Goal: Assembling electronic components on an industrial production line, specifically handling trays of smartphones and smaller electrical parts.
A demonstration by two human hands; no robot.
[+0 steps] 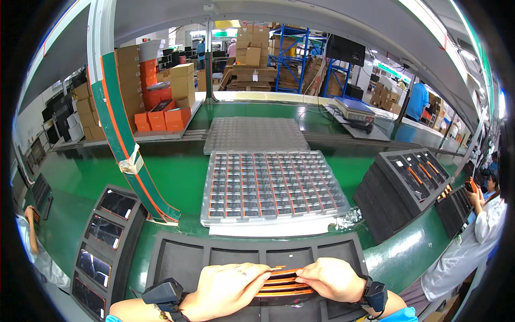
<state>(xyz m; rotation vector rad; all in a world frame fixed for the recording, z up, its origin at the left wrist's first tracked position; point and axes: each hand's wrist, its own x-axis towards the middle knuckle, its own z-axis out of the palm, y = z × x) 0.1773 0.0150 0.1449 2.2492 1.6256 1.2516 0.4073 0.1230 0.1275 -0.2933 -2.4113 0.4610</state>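
Green desk [177, 182] ahead, left hand [228, 290] and right hand [333, 279] pinch a small sheaf of orange strips [284, 283] over a dark foam tray [182, 257], apparently mid-sorting; separating one strip needs a careful thumb slide.

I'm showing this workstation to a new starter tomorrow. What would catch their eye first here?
Probably the big clear tray of small dark parts, set in neat rows in the middle of the green bench. Right below it, the left hand and right hand together hold a bundle of thin orange strips over a black foam tray. A slanted green and orange post stands to the left.
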